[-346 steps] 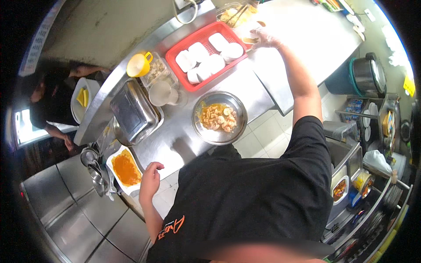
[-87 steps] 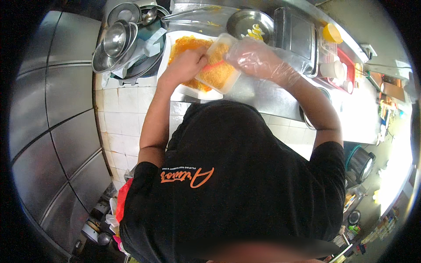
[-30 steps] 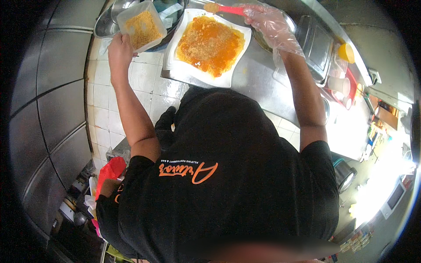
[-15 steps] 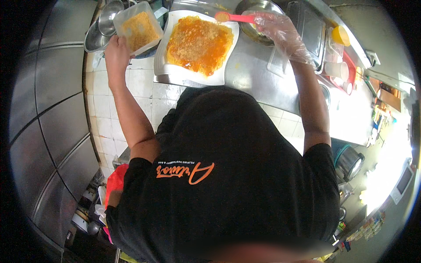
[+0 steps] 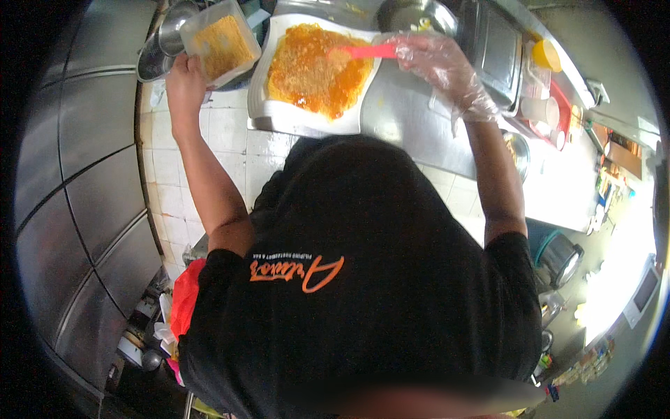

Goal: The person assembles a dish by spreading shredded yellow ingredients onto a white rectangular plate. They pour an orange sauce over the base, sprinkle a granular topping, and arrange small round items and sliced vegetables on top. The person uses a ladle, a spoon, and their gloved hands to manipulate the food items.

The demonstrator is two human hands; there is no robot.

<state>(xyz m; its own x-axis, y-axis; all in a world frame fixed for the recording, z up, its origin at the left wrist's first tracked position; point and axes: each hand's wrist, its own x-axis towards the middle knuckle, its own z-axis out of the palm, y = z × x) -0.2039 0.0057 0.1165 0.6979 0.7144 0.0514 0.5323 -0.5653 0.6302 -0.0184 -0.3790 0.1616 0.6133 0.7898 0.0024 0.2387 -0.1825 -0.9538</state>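
My right hand (image 5: 433,63), in a clear plastic glove, grips a red measuring spoon (image 5: 373,52) by its handle. The spoon's bowl, with brown crumbs in it, is over the noodles (image 5: 300,91), which carry orange sauce and a scatter of brown crumbs. They lie on a white wavy-edged plate (image 5: 258,98) near the counter's front edge. Bare, my left hand (image 5: 185,87) holds a clear plastic container (image 5: 250,57) by its near side, tilted left of the plate. Orange-brown crumbs (image 5: 223,47) lie inside it.
Metal bowls (image 5: 157,59) stand behind my left hand. Beyond my right hand are a steel bowl (image 5: 419,15) with pale pieces and a lidded metal tray (image 5: 497,49). A yellow-lidded container (image 5: 546,56) and white cups (image 5: 539,109) line the right side. Steel cabinets (image 5: 98,167) rise at the left.
My right hand has brought the spoon down and left, from the plate's far right edge to above the noodles. More crumbs show on the sauce. My left hand and the container stay nearly still.
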